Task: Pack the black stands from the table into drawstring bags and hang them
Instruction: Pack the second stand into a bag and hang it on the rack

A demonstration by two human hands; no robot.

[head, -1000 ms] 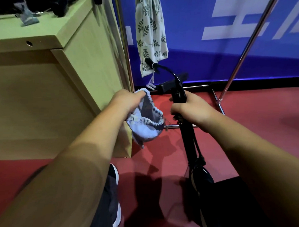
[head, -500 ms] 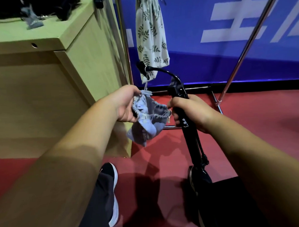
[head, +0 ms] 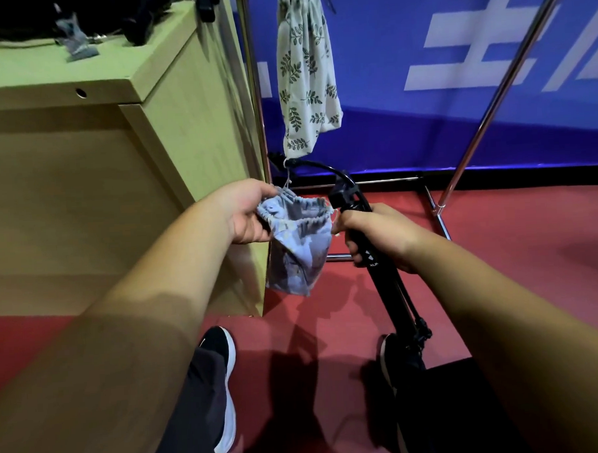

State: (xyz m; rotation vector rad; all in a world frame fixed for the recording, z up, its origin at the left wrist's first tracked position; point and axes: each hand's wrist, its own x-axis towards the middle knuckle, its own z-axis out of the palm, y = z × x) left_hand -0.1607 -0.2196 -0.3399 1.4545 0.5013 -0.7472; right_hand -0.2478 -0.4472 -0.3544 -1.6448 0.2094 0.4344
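My left hand (head: 245,216) pinches the left rim of a small blue-grey drawstring bag (head: 298,247), which hangs with its mouth spread toward my right hand. My right hand (head: 377,236) grips the shaft of a long black stand (head: 391,290) and its fingertips also touch the bag's right rim. The stand slants from near my right shoe up to a curved gooseneck end by the rack. A white leaf-print drawstring bag (head: 306,75) hangs on the metal rack (head: 250,91) behind. More black stands (head: 141,21) lie on the table top at upper left.
The light wooden table (head: 83,187) fills the left side, its corner close to the bag. The rack's slanted pole (head: 497,91) and floor bars (head: 437,213) stand on red floor before a blue wall banner. My shoes (head: 221,373) are below. A grey clip (head: 77,47) lies on the table.
The bag's mouth has been pulled wider between both hands and hangs lower. The stand's top has shifted left toward the bag. The view has moved slightly closer.
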